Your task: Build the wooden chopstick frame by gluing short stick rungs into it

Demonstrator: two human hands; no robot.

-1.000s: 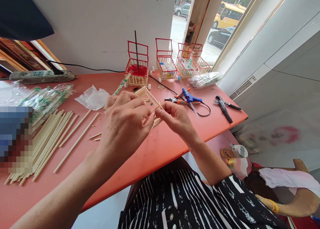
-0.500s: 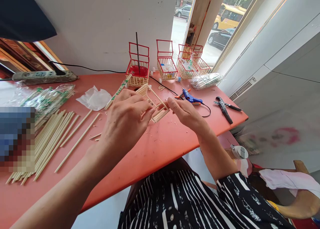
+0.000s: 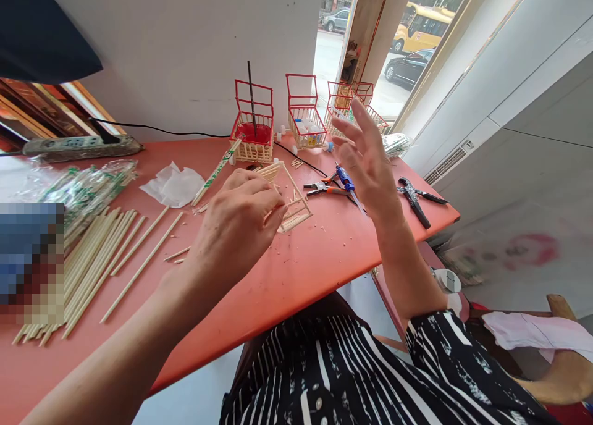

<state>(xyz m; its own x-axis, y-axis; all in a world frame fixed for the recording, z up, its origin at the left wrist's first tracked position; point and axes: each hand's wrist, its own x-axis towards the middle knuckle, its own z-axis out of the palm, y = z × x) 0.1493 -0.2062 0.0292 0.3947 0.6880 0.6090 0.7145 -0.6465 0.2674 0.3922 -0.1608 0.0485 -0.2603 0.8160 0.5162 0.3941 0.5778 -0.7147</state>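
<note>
My left hand [image 3: 243,212] pinches a small frame of pale wooden sticks [image 3: 296,220] over the red table; the hand covers part of it. My right hand [image 3: 365,159] is raised with its fingers apart, and nothing shows in it. Just beyond and below the right hand lie a blue hot glue gun [image 3: 345,179], partly hidden by that hand, and orange-handled pliers [image 3: 324,189]. Small stick offcuts and crumbs lie around the frame.
Several little stick carts with red handles [image 3: 252,122] stand along the wall. Loose chopsticks [image 3: 99,252] and wrapped ones [image 3: 111,178] lie left, near crumpled white tissue [image 3: 172,185]. Black-handled pliers [image 3: 414,206] lie by the right edge. A power strip [image 3: 83,147] sits at the back.
My right hand has let go of the stick frame and moved up and to the right, its fingers opening. My left hand still holds the frame in nearly the same place.
</note>
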